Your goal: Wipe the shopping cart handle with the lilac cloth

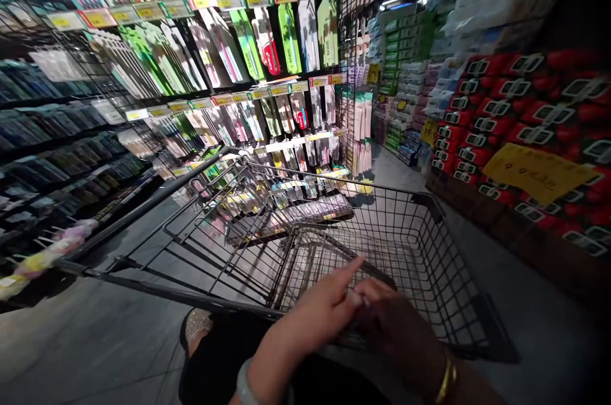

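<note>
Both hands meet over the near side of a black wire shopping cart. My left hand, with a pale bangle at its wrist, has the index finger stretched forward and the other fingers bent in toward the right hand. My right hand touches its fingertips, with its own fingers curled. A gold bracelet circles the right wrist. Whether anything small sits between the fingers is hidden. The cart's basket shows bare wire mesh below the hands.
A rack of hanging toothbrush packs stands ahead beyond the cart. Red packages with a yellow price sign are stacked at the right. Dark shelves line the left. Colourful wrapped items lie by the cart handle.
</note>
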{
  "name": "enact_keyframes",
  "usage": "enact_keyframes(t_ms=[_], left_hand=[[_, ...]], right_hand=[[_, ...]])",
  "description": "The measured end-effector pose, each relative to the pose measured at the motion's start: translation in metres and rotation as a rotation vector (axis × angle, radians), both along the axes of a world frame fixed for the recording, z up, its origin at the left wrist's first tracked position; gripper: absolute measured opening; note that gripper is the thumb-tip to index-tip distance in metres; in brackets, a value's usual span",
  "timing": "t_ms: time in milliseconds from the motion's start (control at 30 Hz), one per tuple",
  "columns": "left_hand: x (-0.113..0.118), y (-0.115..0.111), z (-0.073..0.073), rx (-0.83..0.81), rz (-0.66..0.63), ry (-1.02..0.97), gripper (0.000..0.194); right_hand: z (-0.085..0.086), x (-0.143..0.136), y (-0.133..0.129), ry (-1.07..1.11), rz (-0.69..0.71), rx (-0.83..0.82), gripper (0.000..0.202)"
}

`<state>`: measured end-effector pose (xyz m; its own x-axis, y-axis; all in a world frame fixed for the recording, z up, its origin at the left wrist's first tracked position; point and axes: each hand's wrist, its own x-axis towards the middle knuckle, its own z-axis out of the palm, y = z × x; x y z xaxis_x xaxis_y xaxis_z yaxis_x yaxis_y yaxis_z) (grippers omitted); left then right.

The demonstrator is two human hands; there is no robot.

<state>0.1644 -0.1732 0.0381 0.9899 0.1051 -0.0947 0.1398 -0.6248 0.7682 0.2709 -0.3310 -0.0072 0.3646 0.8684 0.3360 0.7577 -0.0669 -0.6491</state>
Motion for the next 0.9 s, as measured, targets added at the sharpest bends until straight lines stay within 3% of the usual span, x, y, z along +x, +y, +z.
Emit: enact_keyframes(t_ms=[67,167,400,633,900], left_hand=[[0.012,-0.012,0.003,-0.122,-0.057,-0.023,0.063],[0.026,-0.025,0.004,-0.201,-0.032,-0.007,0.063],[0.029,-0.025,0.006,-0.07,-0.079,0.162,0.033],[0.021,-0.021,0.006,0.069,-0.045,0.069,0.025],[0.027,-0.016,-0.001,0.224,0.066,0.002,0.025]], right_hand=[[-0.002,0.002,-0.005,-0.011,-0.007,0.126,0.019],[-0.004,0.009,-0.02,-0.078,-0.056,0.227,0.022],[-0.019,0.024,-0.056,-0.353,-0.337,0.202,0.029],[-0.035,0.023,-0.044,-0.58,-0.344,0.114,0.023],[-0.039,0.044,-0.022,-0.683,-0.364,0.005,0.029]])
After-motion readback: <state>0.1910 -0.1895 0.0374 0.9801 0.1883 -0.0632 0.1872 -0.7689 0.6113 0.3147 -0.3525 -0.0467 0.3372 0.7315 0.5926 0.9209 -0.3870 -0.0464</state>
